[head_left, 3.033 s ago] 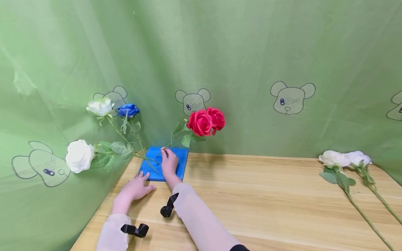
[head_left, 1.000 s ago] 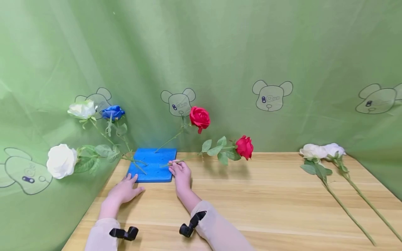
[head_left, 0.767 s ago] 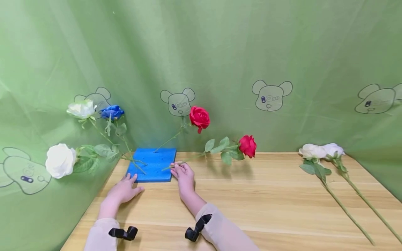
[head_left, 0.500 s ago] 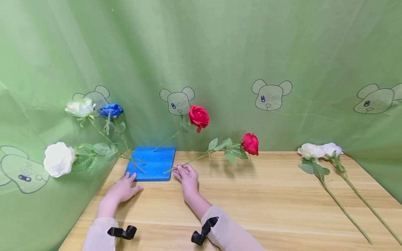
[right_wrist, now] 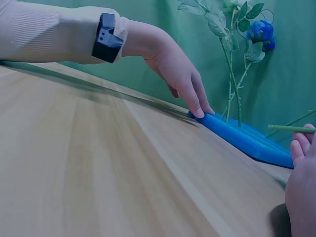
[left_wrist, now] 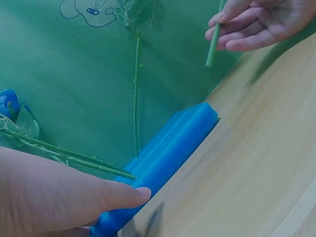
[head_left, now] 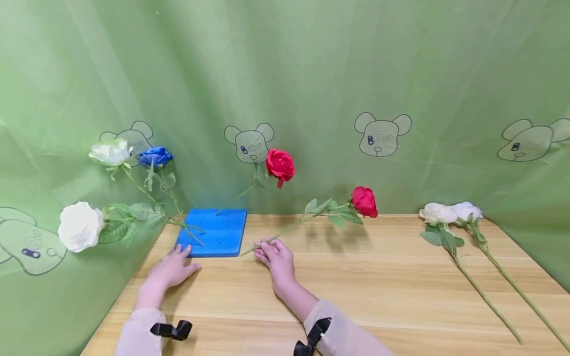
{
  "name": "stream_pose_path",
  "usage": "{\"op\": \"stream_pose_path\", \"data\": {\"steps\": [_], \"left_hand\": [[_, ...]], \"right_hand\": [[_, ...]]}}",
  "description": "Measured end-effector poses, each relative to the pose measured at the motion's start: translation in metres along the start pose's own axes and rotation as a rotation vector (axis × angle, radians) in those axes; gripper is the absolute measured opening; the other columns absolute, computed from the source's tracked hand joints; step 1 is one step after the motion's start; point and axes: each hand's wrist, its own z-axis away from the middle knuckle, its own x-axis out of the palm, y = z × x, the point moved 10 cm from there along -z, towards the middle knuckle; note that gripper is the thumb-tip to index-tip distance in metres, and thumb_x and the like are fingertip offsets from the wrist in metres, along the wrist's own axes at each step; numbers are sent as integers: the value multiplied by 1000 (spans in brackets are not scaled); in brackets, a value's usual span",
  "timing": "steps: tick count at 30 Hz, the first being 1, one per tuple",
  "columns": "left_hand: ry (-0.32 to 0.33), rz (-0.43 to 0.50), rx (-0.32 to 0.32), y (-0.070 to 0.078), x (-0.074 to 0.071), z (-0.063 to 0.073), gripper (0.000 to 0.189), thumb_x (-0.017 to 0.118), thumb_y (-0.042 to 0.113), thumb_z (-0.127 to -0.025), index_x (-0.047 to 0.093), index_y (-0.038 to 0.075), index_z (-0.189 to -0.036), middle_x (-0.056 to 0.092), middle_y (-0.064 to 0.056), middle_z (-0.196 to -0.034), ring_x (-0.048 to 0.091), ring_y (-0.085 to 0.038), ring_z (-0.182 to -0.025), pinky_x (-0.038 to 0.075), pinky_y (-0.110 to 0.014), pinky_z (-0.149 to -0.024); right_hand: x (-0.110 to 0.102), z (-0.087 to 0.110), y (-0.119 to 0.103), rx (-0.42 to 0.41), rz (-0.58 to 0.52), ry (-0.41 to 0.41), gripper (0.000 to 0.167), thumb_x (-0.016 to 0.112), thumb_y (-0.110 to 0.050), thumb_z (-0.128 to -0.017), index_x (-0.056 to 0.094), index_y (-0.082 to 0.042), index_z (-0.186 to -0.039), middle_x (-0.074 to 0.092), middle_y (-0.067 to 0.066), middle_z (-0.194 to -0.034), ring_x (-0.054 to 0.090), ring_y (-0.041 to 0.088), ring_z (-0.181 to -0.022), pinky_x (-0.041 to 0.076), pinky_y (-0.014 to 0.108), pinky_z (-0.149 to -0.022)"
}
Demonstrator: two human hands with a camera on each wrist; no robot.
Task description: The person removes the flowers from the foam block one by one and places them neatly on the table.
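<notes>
- Right hand (head_left: 279, 262) pinches the lower red rose (head_left: 364, 201) near stem end; squeeze gently.
- Left hand (head_left: 171, 269), fingers extended, holds nothing; should steady the blue block (head_left: 222, 230).

From my end I see 1 red rose (head_left: 364, 201) with layered petals, green leaves and a long, thin green stem (left_wrist: 212, 52). It is held aloft by the lower stem, slanting, with the bloom up and to the right. The cut end hangs near the front right corner of 1 square, flat blue foam-like block (head_left: 224, 236), apart from it. I see the block lying flat, small pits dotting its top.
</notes>
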Motion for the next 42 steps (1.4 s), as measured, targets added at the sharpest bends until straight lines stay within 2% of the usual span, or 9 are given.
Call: {"op": "stream_pose_path", "data": {"steps": [8, 18, 29, 34, 42], "left_hand": [[-2, -4, 2, 1, -1, 0, 75, 53, 46, -97, 30, -2, -150, 17, -37, -154, 19, -56, -141, 29, -70, -108], [-3, -2, 4, 3, -1, 2, 75, 52, 45, -97, 30, -3, -150, 17, -37, -153, 19, -56, -141, 29, -70, -108], [-4, -4, 3, 1, 1, 1, 75, 51, 46, -98, 29, -2, -151, 16, -37, -154, 18, -56, -141, 28, -70, -108], [-8, -4, -2, 1, 0, 2, 75, 51, 46, -98, 28, -2, -151, 16, -37, -154, 18, -55, -142, 27, -70, -109], [-8, -9, -2, 2, 1, 2, 74, 51, 45, -98, 28, -2, -151, 16, -37, -154, 18, -55, -142, 27, -70, -109]], "right_hand": [[-19, 11, -13, 4, 22, -29, 21, 57, -2, -95, 55, 13, -111, 74, 14, -99, 71, 11, -80, 60, 28, -81], [-46, 24, -26, 39, 29, -36, 34, 55, -2, -96, 48, 20, -122, 74, 8, -94, 70, 11, -79, 60, 29, -83], [-80, 43, -42, 110, 84, -28, 36, 50, -2, -98, 47, 18, -128, 71, 11, -96, 67, 12, -80, 60, 28, -82], [-93, 51, -49, 151, 99, -60, 40, 50, -4, -98, 43, 18, -131, 70, 5, -93, 66, 12, -82, 59, 26, -82], [-112, 69, -57, 201, 143, -153, 47, 53, -11, -99, 39, 17, -135, 70, 4, -98, 68, 10, -88, 58, 24, -85]]}}
